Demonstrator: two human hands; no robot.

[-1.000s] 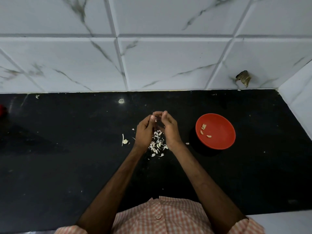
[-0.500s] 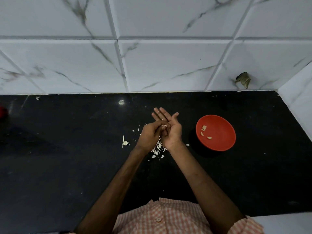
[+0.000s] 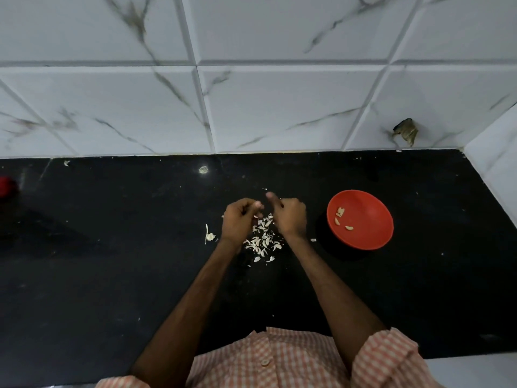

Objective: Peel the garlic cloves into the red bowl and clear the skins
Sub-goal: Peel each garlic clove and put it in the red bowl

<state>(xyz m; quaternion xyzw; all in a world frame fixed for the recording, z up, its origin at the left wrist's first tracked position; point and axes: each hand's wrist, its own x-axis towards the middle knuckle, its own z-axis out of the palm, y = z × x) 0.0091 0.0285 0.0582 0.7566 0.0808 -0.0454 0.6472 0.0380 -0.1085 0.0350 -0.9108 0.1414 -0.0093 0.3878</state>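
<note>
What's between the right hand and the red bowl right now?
Bare black counter, per the head view; one skin scrap lies nearby, beside the right hand.

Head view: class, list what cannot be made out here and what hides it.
Head view:
Whatever the left hand and right hand grip, if anything: their curled fingers hide it.
The red object at the counter's left: cut off by the frame edge, blurred.
The dark scrap on the wall tiles: too small to identify.

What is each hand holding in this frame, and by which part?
It cannot be told. The left hand and right hand are both curled above the pile of skins, and anything pinched inside them is hidden.
</note>
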